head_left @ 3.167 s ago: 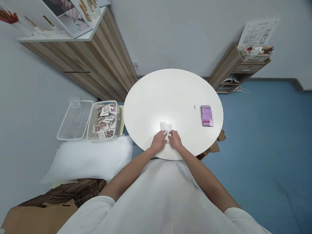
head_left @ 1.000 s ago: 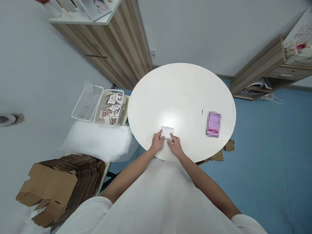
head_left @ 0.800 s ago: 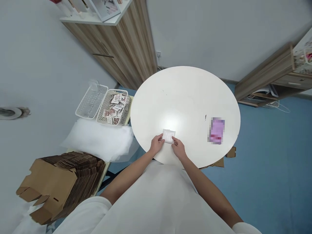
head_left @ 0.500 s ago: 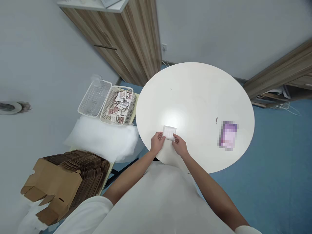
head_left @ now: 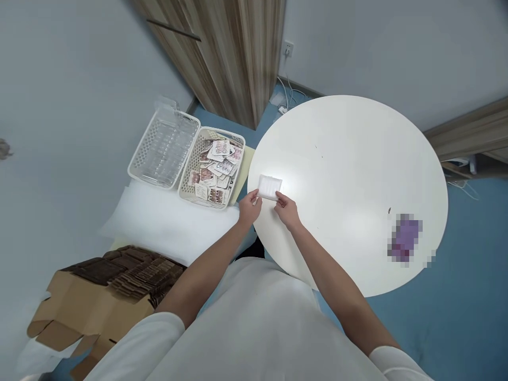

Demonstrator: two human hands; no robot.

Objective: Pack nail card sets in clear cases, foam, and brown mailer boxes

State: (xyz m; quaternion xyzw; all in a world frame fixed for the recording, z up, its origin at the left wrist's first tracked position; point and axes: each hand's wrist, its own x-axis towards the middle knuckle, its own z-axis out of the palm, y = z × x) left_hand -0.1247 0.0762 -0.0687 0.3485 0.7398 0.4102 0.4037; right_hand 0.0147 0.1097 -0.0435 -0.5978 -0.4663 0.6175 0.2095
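Between my two hands is a small flat packet (head_left: 270,187) wrapped in white, semi-clear film, at the left side of the round white table (head_left: 349,143). My left hand (head_left: 250,208) is closed on the packet's lower left corner, thumb and fingers pinching it. At the lower right corner, my right hand (head_left: 287,210) grips it with thumb and fingertips. What lies inside the wrapping is too faint to make out. Whether the packet rests on the tabletop or is held just above it, I cannot tell.
Left of the table stand a white basket (head_left: 184,193) of printed cards and another basket (head_left: 133,168) of clear plastic cases. White sheets (head_left: 159,225) lie before them. Folded brown cardboard boxes (head_left: 91,301) are stacked nearer me. A blurred purple item (head_left: 407,236) lies on the table's right.
My view has turned left, so the table sits farther right in the picture. Both hands, still on the packet, have moved toward the table's left edge.
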